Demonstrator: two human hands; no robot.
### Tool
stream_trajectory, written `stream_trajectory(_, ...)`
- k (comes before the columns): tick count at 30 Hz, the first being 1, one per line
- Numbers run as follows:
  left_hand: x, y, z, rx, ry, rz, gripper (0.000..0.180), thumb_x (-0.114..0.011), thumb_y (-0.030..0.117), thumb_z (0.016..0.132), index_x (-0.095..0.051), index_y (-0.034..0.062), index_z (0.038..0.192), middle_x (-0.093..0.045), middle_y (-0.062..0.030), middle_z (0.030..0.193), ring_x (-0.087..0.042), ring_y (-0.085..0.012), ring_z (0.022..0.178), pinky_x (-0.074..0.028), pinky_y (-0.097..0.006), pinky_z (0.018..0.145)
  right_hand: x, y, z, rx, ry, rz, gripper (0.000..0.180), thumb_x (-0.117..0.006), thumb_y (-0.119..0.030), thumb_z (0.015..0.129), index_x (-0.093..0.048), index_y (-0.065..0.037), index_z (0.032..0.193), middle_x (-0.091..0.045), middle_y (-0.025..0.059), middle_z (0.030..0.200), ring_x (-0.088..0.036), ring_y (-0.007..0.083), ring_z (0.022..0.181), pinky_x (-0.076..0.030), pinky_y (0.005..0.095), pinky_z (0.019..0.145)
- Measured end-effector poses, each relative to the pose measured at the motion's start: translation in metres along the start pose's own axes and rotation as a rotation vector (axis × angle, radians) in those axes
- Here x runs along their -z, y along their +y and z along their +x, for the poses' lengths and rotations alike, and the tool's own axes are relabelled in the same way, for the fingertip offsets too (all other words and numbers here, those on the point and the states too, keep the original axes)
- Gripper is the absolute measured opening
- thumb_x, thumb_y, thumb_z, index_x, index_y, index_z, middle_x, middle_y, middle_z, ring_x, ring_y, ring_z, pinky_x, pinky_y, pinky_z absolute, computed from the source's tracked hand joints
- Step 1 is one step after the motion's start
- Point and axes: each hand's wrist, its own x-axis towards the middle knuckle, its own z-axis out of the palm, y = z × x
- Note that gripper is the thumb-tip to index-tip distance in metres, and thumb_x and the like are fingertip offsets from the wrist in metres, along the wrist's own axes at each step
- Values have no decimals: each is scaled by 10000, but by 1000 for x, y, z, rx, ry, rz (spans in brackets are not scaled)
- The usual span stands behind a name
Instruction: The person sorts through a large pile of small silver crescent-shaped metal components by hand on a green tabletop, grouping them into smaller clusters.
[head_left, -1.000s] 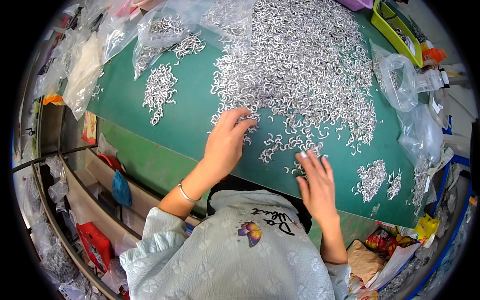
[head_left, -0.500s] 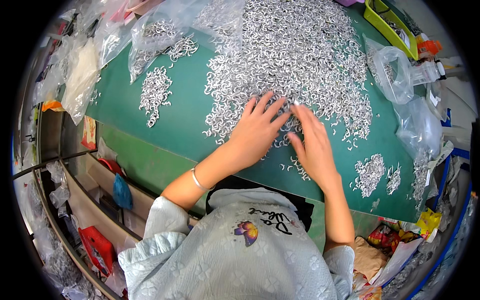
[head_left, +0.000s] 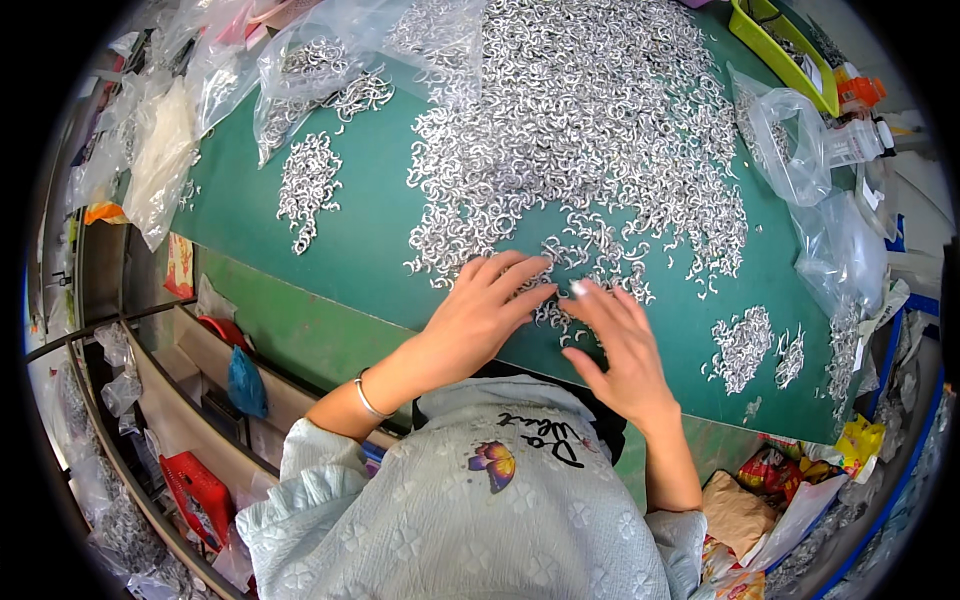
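A broad heap of small, silvery, crescent-shaped pieces (head_left: 590,110) covers much of the green tabletop (head_left: 375,240). My left hand (head_left: 485,308) lies at the heap's near edge, palm down, fingers apart and touching loose pieces. Opposite it, my right hand (head_left: 622,350) has its thumb spread from its fingers, and the fingertips reach among pieces near the table's front edge. Between the two hands sits a small cluster of pieces (head_left: 550,312), partly hidden by the fingers. Neither hand grips anything that I can see.
Smaller piles lie at left (head_left: 310,180) and right (head_left: 741,348). Clear plastic bags (head_left: 300,85) holding pieces stand at the back left, with another bag (head_left: 840,245) on the right. A yellow-green basket (head_left: 785,60) occupies the far right corner. Compartmented shelving (head_left: 200,420) is below left.
Both hands have drawn back toward me, dragging a batch of pieces from the heap. A patch of green tabletop now shows through the heap's near part.
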Motion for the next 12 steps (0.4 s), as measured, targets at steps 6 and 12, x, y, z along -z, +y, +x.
stream_trajectory(6,3,-14,-2,64,-14,162,442,-714,100,806,-604,69,1233,-463,-106,1450,-401,-329,1360,-322,-511,1096,0,20,-20,-81,86,-147,468,-699,-69,830,-555,5,1269,-650,121,1213,-516,308,1280,-357,504,1064)
stream_trajectory(12,-7,3,11,-65,-158,55,506,-699,176,845,-538,90,1317,-370,-114,1525,-322,-341,1416,-259,-529,1147,-7,1,-13,-26,114,-74,503,-722,-90,811,-558,-3,1278,-647,118,1227,-529,320,1248,-355,493,1065)
